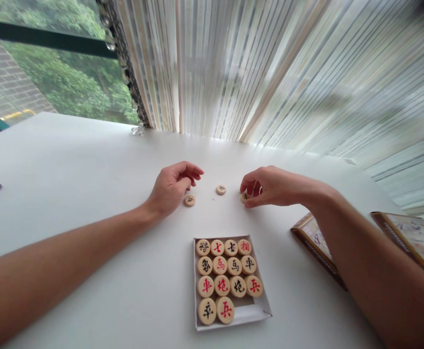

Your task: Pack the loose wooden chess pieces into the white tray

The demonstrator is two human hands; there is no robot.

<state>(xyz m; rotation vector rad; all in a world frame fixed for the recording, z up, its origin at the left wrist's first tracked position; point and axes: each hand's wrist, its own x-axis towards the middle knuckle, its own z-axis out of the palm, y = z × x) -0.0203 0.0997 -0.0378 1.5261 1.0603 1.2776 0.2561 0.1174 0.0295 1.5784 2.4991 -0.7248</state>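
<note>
Tray (pixel 250 314) between forearms (pixel 88 249), empty left hand (pixel 171 185) loosely curled, right hand (pixel 272 185) pinched around a disc (pixel 245 197)

Fourteen pieces (pixel 220 266) are sitting in the tray (pixel 248 315); beyond it, three loose pieces (pixel 221 189) are ranging from eleven to past twelve o'clock, two boxes (pixel 414 235) lying toward two.

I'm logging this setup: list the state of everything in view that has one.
Tray: open, partly filled
Pieces in tray: face up
Left loose piece: flat, face up
Middle loose piece: flat, face up
Right loose piece: face up, gripped
Left hand: fingers bent, nothing seen held
Right hand: fingers closed on right loose piece
String curtain: hanging
Printed boxes: picture side up; open or shut unclear
</note>
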